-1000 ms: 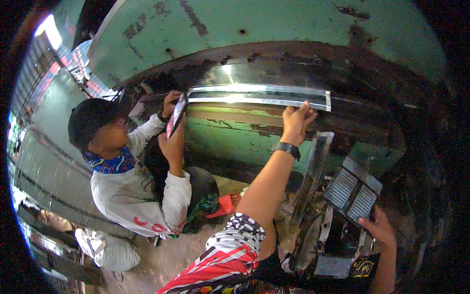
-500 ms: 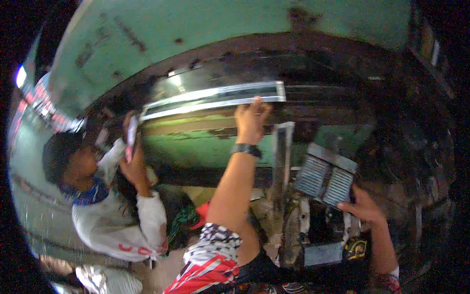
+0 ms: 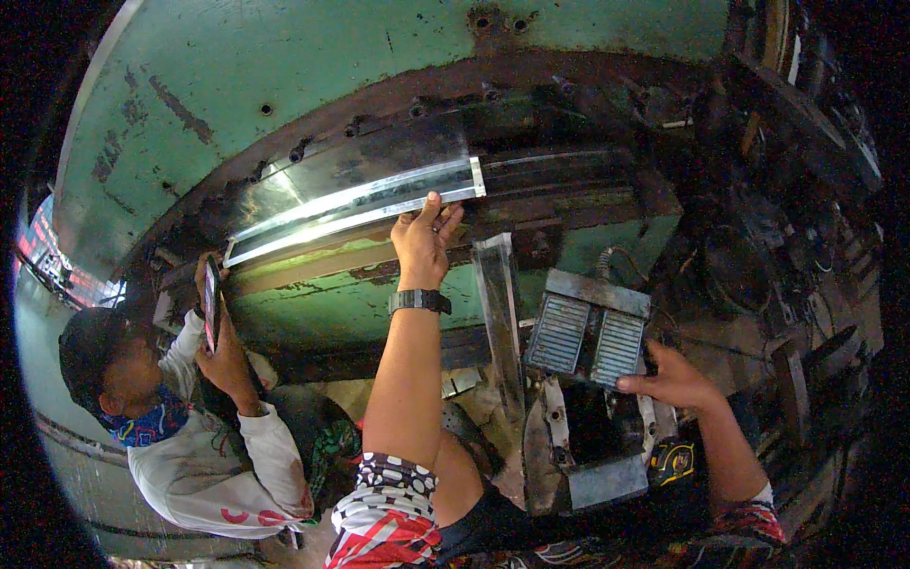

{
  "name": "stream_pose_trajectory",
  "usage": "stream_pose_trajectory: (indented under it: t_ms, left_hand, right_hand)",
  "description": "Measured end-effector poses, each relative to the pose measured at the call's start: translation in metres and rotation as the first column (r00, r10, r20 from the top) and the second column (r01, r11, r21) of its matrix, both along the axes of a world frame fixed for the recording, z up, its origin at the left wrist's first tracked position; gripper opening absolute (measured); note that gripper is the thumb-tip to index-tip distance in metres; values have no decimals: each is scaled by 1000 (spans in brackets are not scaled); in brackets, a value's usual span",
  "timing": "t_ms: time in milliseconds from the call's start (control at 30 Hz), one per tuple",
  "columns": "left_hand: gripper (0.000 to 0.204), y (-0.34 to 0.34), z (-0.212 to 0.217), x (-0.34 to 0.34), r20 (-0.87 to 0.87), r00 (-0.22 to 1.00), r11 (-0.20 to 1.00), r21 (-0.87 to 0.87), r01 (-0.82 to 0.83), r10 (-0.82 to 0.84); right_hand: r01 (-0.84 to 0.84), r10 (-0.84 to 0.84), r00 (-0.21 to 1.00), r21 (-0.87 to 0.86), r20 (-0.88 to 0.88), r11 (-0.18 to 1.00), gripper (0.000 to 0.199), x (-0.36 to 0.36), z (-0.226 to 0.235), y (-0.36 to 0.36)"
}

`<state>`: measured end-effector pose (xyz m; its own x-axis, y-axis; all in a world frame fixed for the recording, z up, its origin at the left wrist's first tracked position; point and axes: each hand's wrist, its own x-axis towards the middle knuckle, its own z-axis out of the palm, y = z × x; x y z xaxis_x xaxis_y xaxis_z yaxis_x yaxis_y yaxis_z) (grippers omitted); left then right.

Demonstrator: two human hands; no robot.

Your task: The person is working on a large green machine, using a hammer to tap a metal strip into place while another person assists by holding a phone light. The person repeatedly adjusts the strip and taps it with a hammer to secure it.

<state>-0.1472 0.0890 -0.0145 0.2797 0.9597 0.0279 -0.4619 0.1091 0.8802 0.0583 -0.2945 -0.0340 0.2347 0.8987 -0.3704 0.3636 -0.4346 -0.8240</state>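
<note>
My left hand (image 3: pixel 424 237) reaches up with a black watch on its wrist. Its fingers pinch the lower edge of a long shiny metal strip (image 3: pixel 351 201), near the strip's right end. The strip lies in the jaw of a big green press machine (image 3: pixel 284 76). My right hand (image 3: pixel 675 379) is low on the right, gripping the lower right corner of a grey double pedal box (image 3: pixel 588 327).
A person in a white top and dark cap (image 3: pixel 180 427) crouches at lower left, holding up a phone (image 3: pixel 210 305). A bent metal sheet (image 3: pixel 498 303) leans upright beside the pedal box. Dark machine parts (image 3: pixel 787 237) crowd the right side.
The view has swung, so the strip and the crouching person now sit further left and lower. My left hand stays on the strip and my right hand stays at the pedal box.
</note>
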Motion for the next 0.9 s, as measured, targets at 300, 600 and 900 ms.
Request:
stream_pose_trajectory:
  t_ms: [300,600,900]
  left_hand:
    - [30,0,3,5,139,990,994,-109,14,1]
    - [29,-3,6,5,122,992,995,-97,-26,38]
    - [26,-5,8,8,110,993,995,-101,-22,33]
  right_hand:
    - [20,-12,993,-71,122,997,88,5,-7,-2]
    - [41,-34,993,-63,114,997,85,-11,19,2]
    - [64,-64,975,6,212,998,84,-4,-13,-4]
